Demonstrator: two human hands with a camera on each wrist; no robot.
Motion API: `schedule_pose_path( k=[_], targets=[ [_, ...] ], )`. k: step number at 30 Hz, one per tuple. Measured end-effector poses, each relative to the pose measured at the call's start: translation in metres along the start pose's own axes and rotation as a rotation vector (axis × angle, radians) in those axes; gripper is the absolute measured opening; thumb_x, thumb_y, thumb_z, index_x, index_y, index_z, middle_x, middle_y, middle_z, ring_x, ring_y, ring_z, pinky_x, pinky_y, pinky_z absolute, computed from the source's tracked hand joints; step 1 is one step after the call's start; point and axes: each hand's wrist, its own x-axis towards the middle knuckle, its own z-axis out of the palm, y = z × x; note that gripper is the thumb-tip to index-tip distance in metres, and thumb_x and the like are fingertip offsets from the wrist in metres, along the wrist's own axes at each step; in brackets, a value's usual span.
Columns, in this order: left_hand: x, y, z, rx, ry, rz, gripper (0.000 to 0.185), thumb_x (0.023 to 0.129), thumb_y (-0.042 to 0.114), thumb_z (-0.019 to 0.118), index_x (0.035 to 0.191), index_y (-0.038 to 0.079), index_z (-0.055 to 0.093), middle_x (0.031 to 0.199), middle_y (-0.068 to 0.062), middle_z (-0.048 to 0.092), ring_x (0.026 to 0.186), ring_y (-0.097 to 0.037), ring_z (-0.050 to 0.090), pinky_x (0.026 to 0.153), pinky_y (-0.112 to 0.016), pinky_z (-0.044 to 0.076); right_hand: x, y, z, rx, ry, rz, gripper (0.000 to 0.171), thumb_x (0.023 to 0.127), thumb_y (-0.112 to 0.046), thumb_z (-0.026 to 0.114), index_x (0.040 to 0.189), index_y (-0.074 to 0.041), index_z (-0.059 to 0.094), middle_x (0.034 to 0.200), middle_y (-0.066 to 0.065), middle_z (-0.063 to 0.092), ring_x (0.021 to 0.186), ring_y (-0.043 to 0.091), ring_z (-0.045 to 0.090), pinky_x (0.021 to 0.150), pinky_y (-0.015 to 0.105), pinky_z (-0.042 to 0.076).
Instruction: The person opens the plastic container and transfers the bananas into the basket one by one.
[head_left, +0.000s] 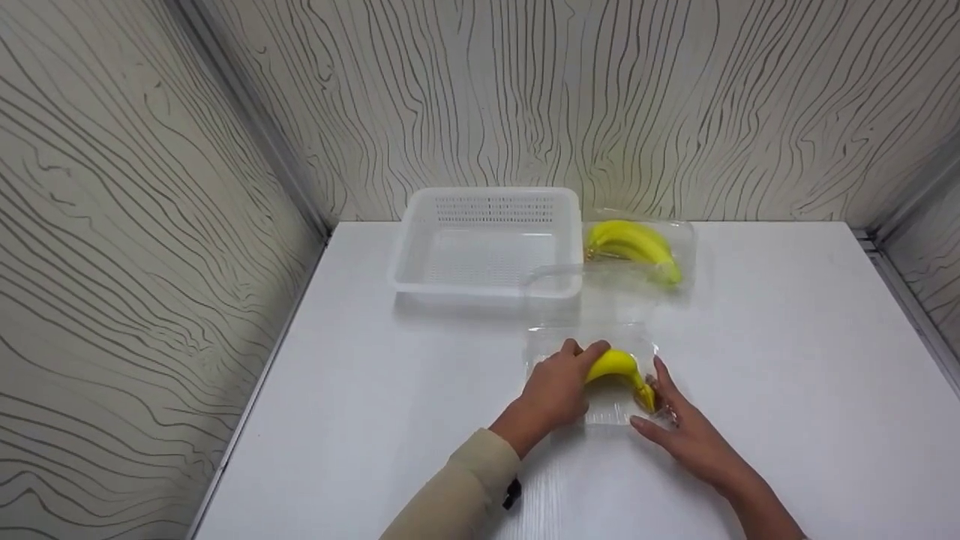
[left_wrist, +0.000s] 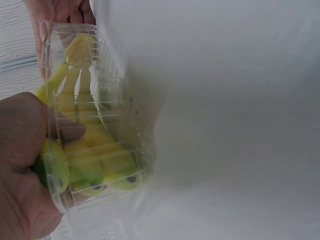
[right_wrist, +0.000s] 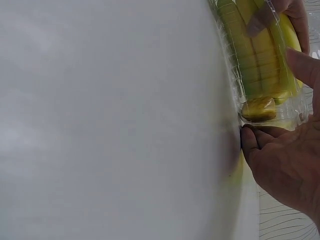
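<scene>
Bananas (head_left: 619, 367) sit half-lifted from my clear clamshell (head_left: 607, 409) mid-tabletop, left hand (head_left: 555, 390) gripping them, right hand (head_left: 686, 427) flat-fingered steadying it; white basket (head_left: 420, 255) at the far edge awaits.

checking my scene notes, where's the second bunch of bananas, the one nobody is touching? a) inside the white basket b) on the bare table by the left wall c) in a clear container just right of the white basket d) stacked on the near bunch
c: the far bananas lie in a clear container beside the right side of the white basket, which looks empty.
</scene>
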Motion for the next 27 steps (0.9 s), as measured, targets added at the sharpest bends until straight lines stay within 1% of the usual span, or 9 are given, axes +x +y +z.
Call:
schedule_pose_path(
  k=[5, 10, 15, 18, 22, 27],
  targets=[
    [0.000, 0.000, -0.001, 0.008, 0.005, 0.008, 0.095, 0.086, 0.012, 0.089, 0.154, 0.057, 0.041, 0.131, 0.004, 0.060, 0.100, -0.016, 0.066, 0.102, -0.033, 0.061, 0.000, -0.001, 0.000, 0.004, 0.001, -0.005, 0.108, 0.101, -0.055, 0.068, 0.167, -0.046, -0.017, 0.180, 0.022, 0.008, 0.166, 0.049, 0.009, 0.128, 0.074, 0.012],
    [0.000, -0.001, -0.001, 0.007, 0.004, 0.020, 0.093, 0.086, 0.011, 0.088, 0.153, 0.056, 0.041, 0.130, 0.004, 0.060, 0.099, -0.016, 0.066, 0.101, -0.033, 0.061, -0.001, -0.001, 0.000, 0.004, 0.005, -0.013, 0.107, 0.101, -0.056, 0.068, 0.166, -0.050, -0.017, 0.180, 0.022, 0.009, 0.166, 0.050, 0.008, 0.128, 0.075, 0.011],
    [-0.001, -0.004, -0.002, -0.009, -0.003, 0.031, 0.092, 0.087, 0.010, 0.087, 0.153, 0.055, 0.042, 0.128, 0.005, 0.060, 0.097, -0.016, 0.066, 0.100, -0.033, 0.061, -0.002, -0.001, 0.001, 0.029, 0.010, -0.033, 0.106, 0.102, -0.054, 0.067, 0.167, -0.048, -0.016, 0.180, 0.022, 0.004, 0.166, 0.050, 0.005, 0.129, 0.075, 0.008],
    [-0.002, -0.008, -0.002, -0.038, -0.002, 0.044, 0.096, 0.085, 0.008, 0.087, 0.155, 0.054, 0.041, 0.130, 0.005, 0.060, 0.097, -0.016, 0.065, 0.100, -0.034, 0.061, -0.003, -0.001, 0.002, 0.031, 0.018, -0.035, 0.105, 0.103, -0.054, 0.067, 0.167, -0.048, -0.016, 0.180, 0.021, 0.001, 0.166, 0.051, 0.005, 0.129, 0.075, 0.008],
    [-0.004, -0.012, -0.003, -0.076, 0.011, 0.052, 0.098, 0.083, 0.004, 0.085, 0.157, 0.052, 0.041, 0.132, 0.006, 0.061, 0.099, -0.016, 0.065, 0.101, -0.036, 0.061, -0.003, -0.001, 0.003, 0.012, 0.030, -0.043, 0.105, 0.103, -0.054, 0.067, 0.167, -0.046, -0.016, 0.180, 0.023, 0.004, 0.165, 0.052, 0.009, 0.129, 0.073, 0.012],
    [-0.008, -0.012, 0.000, -0.103, 0.031, 0.052, 0.097, 0.084, 0.005, 0.084, 0.157, 0.052, 0.042, 0.135, 0.008, 0.062, 0.105, -0.014, 0.065, 0.106, -0.037, 0.060, -0.003, 0.000, 0.002, -0.003, 0.038, -0.050, 0.106, 0.102, -0.054, 0.067, 0.169, -0.043, -0.015, 0.179, 0.026, 0.011, 0.164, 0.051, 0.015, 0.128, 0.073, 0.015]
  ],
)
